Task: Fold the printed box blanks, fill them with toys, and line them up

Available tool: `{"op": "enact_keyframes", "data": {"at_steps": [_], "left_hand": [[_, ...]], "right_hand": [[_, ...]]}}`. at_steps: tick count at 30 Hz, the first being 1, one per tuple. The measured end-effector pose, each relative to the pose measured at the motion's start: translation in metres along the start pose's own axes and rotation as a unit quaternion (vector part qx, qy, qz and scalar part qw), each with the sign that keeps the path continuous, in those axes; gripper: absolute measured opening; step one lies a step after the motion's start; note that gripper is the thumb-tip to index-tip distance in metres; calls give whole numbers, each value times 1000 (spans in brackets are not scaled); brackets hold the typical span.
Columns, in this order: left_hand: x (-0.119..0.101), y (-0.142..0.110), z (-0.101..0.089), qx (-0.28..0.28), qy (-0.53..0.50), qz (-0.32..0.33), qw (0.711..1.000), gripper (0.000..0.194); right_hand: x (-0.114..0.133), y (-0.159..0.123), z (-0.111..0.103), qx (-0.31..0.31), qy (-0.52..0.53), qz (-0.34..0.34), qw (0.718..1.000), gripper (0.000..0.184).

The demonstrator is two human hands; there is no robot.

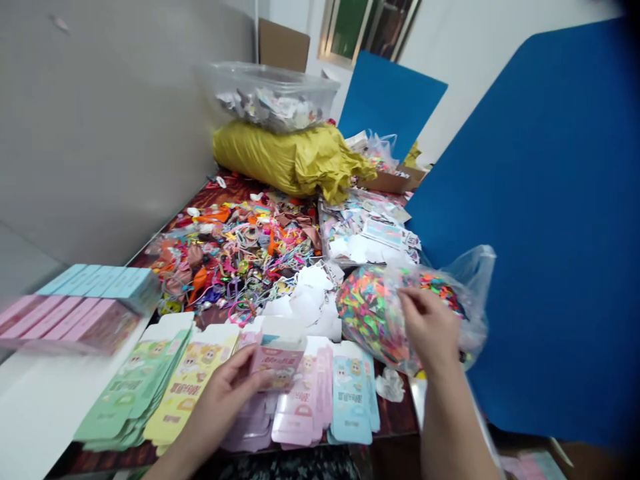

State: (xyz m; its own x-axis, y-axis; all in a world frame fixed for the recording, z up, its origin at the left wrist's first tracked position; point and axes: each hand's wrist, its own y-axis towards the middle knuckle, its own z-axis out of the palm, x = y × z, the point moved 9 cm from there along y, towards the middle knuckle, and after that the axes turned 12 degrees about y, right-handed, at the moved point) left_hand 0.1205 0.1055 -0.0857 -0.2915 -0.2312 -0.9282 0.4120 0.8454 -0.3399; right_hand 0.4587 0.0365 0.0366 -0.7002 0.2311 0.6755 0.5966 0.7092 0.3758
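**Left hand (223, 393) pinching a pink folded carton (278, 360); right hand (430, 327) on a bulging plastic bag (380, 320).**

The left thumb and fingers grip the carton just above flat pink carton blanks (300, 393), which lie on the tabletop (395, 417) between stacks of blue carton blanks (353, 400) and yellow carton blanks (193, 380). Green carton blanks (130, 387) lie further left. The right hand's fingers spread across the bag of multicoloured paper pieces. Beyond lie a heap of hair ties and trinkets (235, 260), rows of pink and blue boxes (80, 310), a yellow sack (290, 160) and a clear plastic tub (270, 97).
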Motion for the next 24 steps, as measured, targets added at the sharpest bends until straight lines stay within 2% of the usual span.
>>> {"op": "enact_keyframes", "data": {"at_steps": [1,4,6,8,11,14,18,21,24], "left_hand": [[5,1,-3,-4,1,-11,1000,45],[18,4,-6,-14,-2,-37,999,55],[23,5,-6,-21,-1,-48,999,61],[26,6,-6,-26,2,-57,998,66],[27,7,-2,-14,-7,-52,999,68],[33,8,-3,-12,-14,-47,999,67],[43,11,-7,-21,-17,-51,998,63],[46,13,-9,-31,-19,-49,998,62],[38,13,-4,-22,-4,-41,999,61]], "right_hand": [[-33,15,-12,10,-95,74,993,22],[-99,51,-34,38,-149,152,976,16],[-124,64,-32,66,-137,167,974,11],[-137,69,-23,88,-118,170,974,10],[-143,70,-17,93,-79,171,978,14],[-145,68,-24,80,-14,192,978,8],[-145,63,-33,84,109,240,961,27],[-133,60,-34,96,203,247,943,32],[-112,59,-34,106,280,240,924,36]]}}
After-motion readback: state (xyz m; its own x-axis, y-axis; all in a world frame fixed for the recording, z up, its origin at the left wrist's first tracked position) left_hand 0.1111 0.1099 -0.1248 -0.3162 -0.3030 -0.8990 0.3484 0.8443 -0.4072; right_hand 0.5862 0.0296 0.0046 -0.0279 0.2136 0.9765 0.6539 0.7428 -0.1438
